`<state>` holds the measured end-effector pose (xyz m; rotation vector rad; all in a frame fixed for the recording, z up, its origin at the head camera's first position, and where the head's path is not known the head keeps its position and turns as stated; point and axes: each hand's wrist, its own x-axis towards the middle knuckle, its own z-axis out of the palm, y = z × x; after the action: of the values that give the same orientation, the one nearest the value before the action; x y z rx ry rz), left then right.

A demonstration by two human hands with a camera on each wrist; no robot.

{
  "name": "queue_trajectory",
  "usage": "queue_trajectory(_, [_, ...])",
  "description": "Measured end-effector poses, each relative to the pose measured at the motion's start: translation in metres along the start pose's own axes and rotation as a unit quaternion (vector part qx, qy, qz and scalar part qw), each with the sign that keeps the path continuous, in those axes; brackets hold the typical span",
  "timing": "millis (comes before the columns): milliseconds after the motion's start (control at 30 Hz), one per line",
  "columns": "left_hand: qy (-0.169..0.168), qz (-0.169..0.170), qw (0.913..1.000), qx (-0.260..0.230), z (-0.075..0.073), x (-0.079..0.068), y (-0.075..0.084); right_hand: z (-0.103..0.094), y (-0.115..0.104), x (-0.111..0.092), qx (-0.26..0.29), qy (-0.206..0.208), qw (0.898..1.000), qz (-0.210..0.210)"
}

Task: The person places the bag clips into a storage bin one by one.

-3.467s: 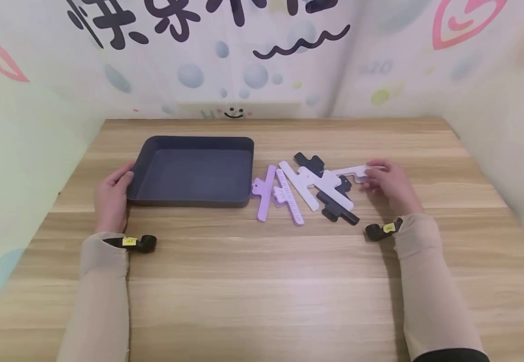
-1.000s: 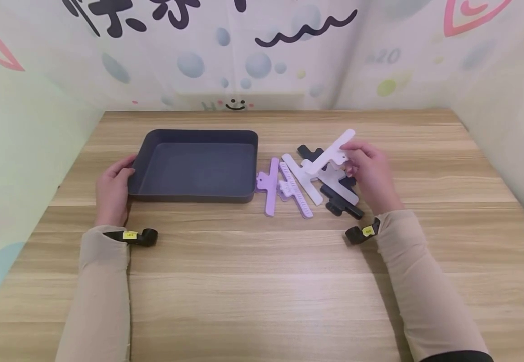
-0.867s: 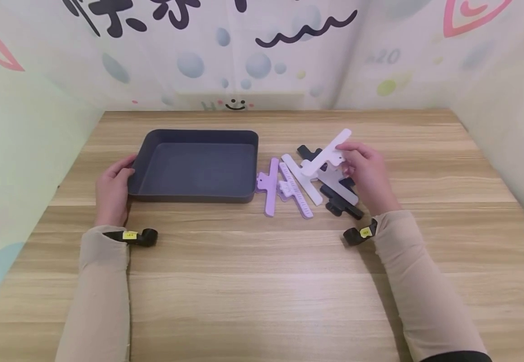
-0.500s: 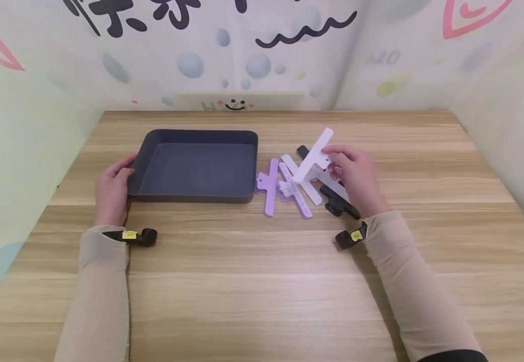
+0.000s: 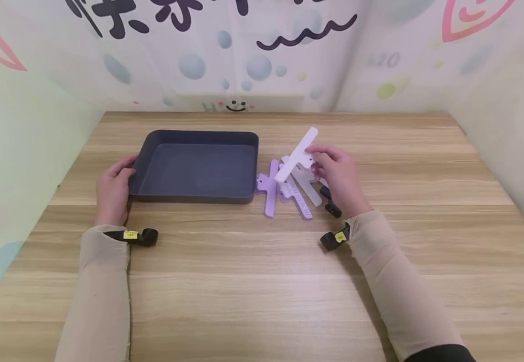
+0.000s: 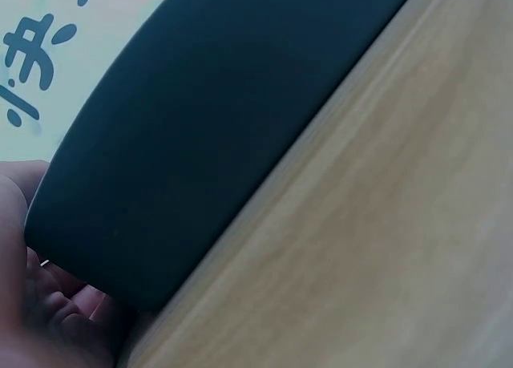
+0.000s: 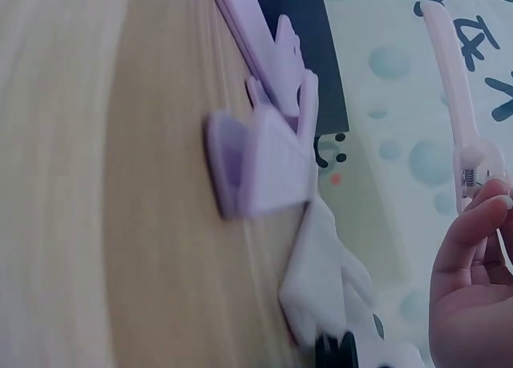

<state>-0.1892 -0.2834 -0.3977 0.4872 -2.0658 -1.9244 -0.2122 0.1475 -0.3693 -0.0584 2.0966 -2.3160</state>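
My right hand pinches a white bag clip by its handle, above the pile and tilted with its long bar toward the tray. In the right wrist view this clip shows a spring at its hinge. At the left end of a dark rectangular tray, my left hand grips the wall, thumb near the rim. Right of the tray lie a purple clip, a ribbed lilac clip and a white clip. A black clip is partly behind my right hand, which hides other clips.
The wooden table extends in front of the tray and clips. Behind its far edge hangs a printed white wall covering. Each wrist wears a small black camera.
My right hand took up the white clip at the pile's right side, raised it and carried it left toward the tray. My left hand has stayed on the tray.
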Motion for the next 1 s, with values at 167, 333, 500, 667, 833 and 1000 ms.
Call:
queue_trajectory(167, [-0.003,0.001,1.0,-0.005,0.001,-0.001,0.001,0.011,0.003,0.003,-0.014,0.001,1.0,0.005])
queue_trajectory(333, [-0.001,0.008,0.9999,0.006,0.001,-0.002,0.002,0.024,0.004,0.006,-0.012,-0.003,1.0,0.002])
queue_trajectory(500, [-0.001,0.002,1.0,0.01,0.0,-0.002,0.002,0.038,0.005,0.007,-0.002,-0.014,1.0,-0.007])
queue_trajectory(667, [-0.004,-0.001,1.0,-0.001,-0.001,-0.002,0.0,0.047,0.008,0.007,-0.022,-0.025,0.999,-0.004])
queue_trajectory(833, [-0.006,0.002,0.9999,0.01,-0.001,0.0,-0.001,0.055,0.009,0.009,-0.047,-0.032,0.998,0.006])
queue_trajectory(1000, [-0.003,0.006,0.9997,0.022,-0.001,0.0,-0.002,0.066,0.011,0.009,-0.072,-0.03,0.997,0.021])
